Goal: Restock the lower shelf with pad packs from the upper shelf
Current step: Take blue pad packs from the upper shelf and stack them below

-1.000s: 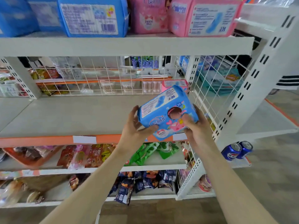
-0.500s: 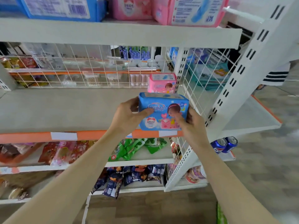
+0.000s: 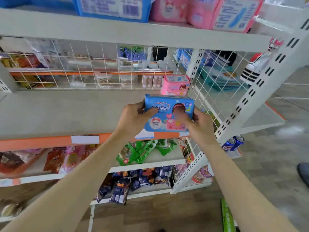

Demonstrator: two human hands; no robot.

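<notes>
A blue pad pack (image 3: 168, 109) stands upright over the front right part of the lower shelf (image 3: 58, 111). My left hand (image 3: 133, 118) grips its left end and my right hand (image 3: 198, 126) grips its right end. Behind it, a pink pad pack (image 3: 175, 85) stands at the shelf's back right corner. The upper shelf (image 3: 117, 33) carries blue pad packs (image 3: 113, 7) and pink pad packs (image 3: 234, 14).
White wire mesh (image 3: 83, 71) backs the lower shelf, and more mesh closes its right side. An orange price strip (image 3: 41, 142) runs along the front edge. Snack bags (image 3: 143, 149) fill the shelves below. Two blue cans (image 3: 234, 143) stand at the right.
The blue pack has turned from tilted to upright, front facing me, and moved forward over the lower shelf. Both hands kept hold of it.
</notes>
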